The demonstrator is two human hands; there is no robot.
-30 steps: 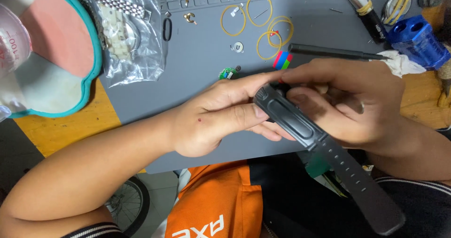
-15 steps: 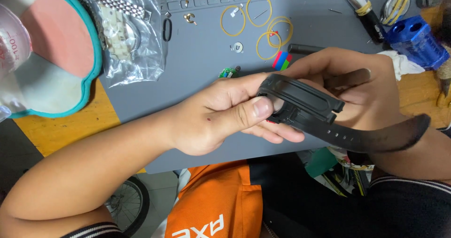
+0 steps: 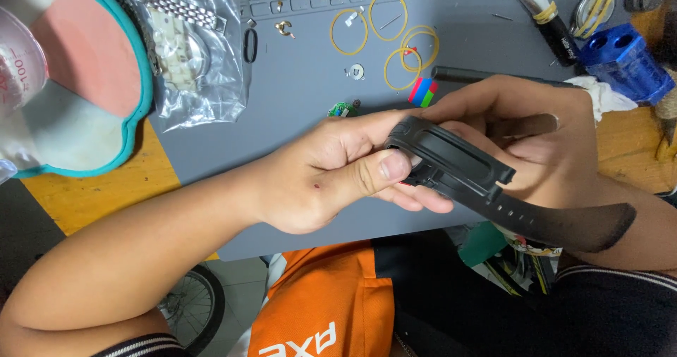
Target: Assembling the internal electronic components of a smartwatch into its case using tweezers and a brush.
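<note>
Since half a second ago the black plastic watch case with its rubber strap (image 3: 458, 170) has barely shifted; a second ago it pointed steeply down and to the right, and now it lies flatter, its strap trailing off to the right across the right forearm. The left hand (image 3: 331, 170) pinches the case's near end, with the thumb pressed on its top edge and the fingers (image 3: 423, 200) curled underneath, closed firmly on it. The right hand (image 3: 543, 145) cups the case from behind, its fingers wrapped round the far side, also gripping. The watch is held above the front edge of the grey work mat (image 3: 296, 103) on the wooden table (image 3: 92, 195), not touching it. Yellow rubber bands (image 3: 402, 61) lie further back on the mat, a clear plastic bag of metal watch bracelets (image 3: 190, 54) to the left, a blue plastic block (image 3: 624, 61) at the right.
</note>
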